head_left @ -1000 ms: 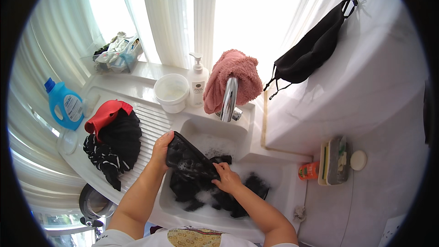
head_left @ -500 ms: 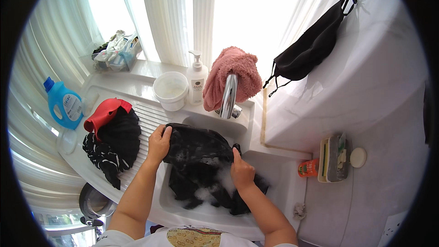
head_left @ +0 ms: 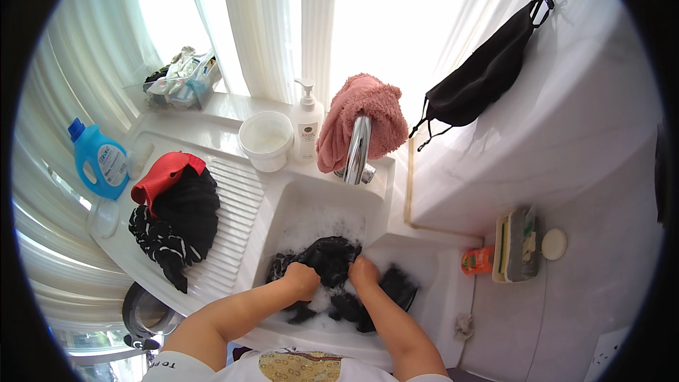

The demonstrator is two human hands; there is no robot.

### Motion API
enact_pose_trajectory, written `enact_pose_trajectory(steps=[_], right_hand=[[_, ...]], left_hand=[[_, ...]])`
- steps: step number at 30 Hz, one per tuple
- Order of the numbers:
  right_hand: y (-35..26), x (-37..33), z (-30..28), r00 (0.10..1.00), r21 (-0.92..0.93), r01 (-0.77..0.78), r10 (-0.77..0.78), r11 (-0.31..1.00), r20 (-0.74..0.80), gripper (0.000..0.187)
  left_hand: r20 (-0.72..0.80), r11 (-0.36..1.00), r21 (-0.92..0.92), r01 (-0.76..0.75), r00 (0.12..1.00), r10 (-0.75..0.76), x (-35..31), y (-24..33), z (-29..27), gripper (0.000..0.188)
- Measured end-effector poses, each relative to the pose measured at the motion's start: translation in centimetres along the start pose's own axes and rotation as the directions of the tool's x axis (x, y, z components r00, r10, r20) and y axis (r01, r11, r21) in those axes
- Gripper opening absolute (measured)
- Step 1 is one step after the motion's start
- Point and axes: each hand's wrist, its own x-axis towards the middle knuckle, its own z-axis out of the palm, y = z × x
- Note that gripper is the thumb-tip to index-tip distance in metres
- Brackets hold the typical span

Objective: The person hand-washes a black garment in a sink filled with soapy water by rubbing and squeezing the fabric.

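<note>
Soapy water fills the bottom of the white sink (head_left: pixel 431 247), and a wet black garment (head_left: pixel 327 255) lies bunched in it among suds. My left hand (head_left: pixel 303 283) is closed in a fist on the garment's left part. Close beside it, my right hand (head_left: pixel 363 272) grips the same cloth on its right side. More black fabric (head_left: pixel 399 288) floats in the foam to the right of my right hand. How far the cloth runs under the water is hidden.
On the ribbed washboard (head_left: pixel 237 187) at left lie a red-and-black garment (head_left: pixel 187 198) and black-and-white patterned cloth (head_left: pixel 159 240). Behind stand a blue detergent bottle (head_left: pixel 105 163), white tub (head_left: pixel 266 141) and pump bottle (head_left: pixel 306 124). A pink towel (head_left: pixel 364 113) drapes the faucet (head_left: pixel 358 148).
Both hands have come down and closer together, lowering the black garment from a stretched, raised position into the suds. The back of the sink now shows.
</note>
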Motion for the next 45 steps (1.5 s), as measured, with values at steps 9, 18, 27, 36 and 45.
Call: enact_pose_trajectory(steps=[9, 18, 27, 36, 45], right_hand=[[-5.8, -4.4, -8.8, 0.737, 0.142, 0.559, -0.410, 0.817, -0.538, 0.013], [-3.2, -4.2, -7.9, 0.909, 0.716, 0.397, -0.140, 0.574, -0.392, 0.029], [-4.0, -1.6, -8.4, 0.959, 0.936, 0.108, -0.284, 0.334, -0.009, 0.022], [-3.1, -0.8, -6.7, 0.947, 0.632, 0.245, -0.043, 0.735, -0.318, 0.017], [-4.3, -1.4, -7.2, 0.990, 0.999, -0.027, 0.136, -0.039, 0.032, 0.014]], left_hand=[[-0.733, 0.879, -0.410, -0.242, 0.662, -0.159, 1.7, -5.4, -3.3, 0.059], [-0.720, 0.646, -0.620, -0.445, 0.649, -0.244, 1.5, -5.4, 0.5, 0.028], [-0.643, 0.279, -0.765, -0.580, 0.700, -0.309, -0.5, -7.0, -1.2, 0.025], [-0.466, -0.399, -0.678, -0.618, 0.780, -0.416, -1.1, -6.5, -2.3, 0.024], [-0.233, -0.438, -0.772, -0.462, 0.845, -0.480, -0.2, -8.1, -1.6, 0.042]])
